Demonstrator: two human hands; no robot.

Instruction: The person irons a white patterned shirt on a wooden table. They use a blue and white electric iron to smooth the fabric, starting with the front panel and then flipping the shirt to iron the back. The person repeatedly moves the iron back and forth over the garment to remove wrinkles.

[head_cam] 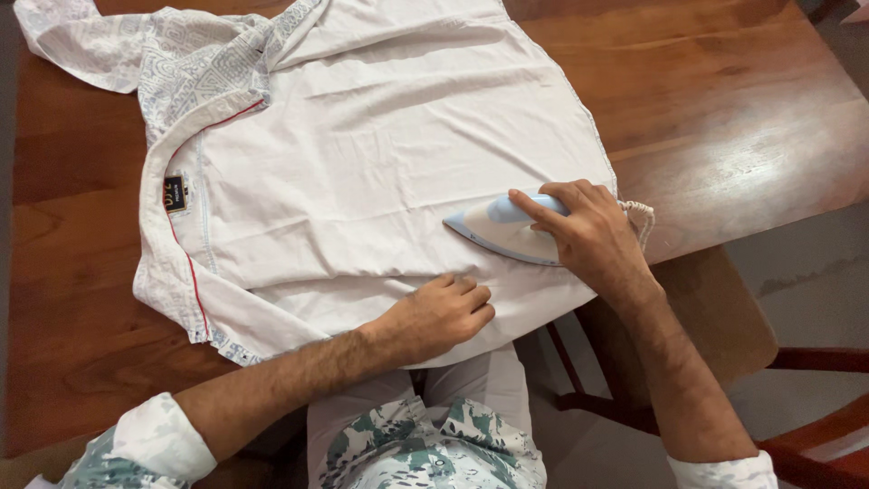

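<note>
A white shirt (pixel 380 154) with grey patterned collar and sleeves lies spread on a brown wooden table (pixel 724 109). My right hand (pixel 588 231) grips a light blue and white iron (pixel 493 231), its tip pointing left on the shirt's lower part. My left hand (pixel 444 312) presses flat with curled fingers on the shirt's near hem, just below and left of the iron.
The iron's braided cord (pixel 641 217) hangs off the table's near right edge. A brown cushioned chair seat (pixel 715 317) stands below the table at the right. Another chair's red-brown wooden frame (pixel 815 435) is at the bottom right. The patterned sleeve (pixel 81 41) reaches the far left corner.
</note>
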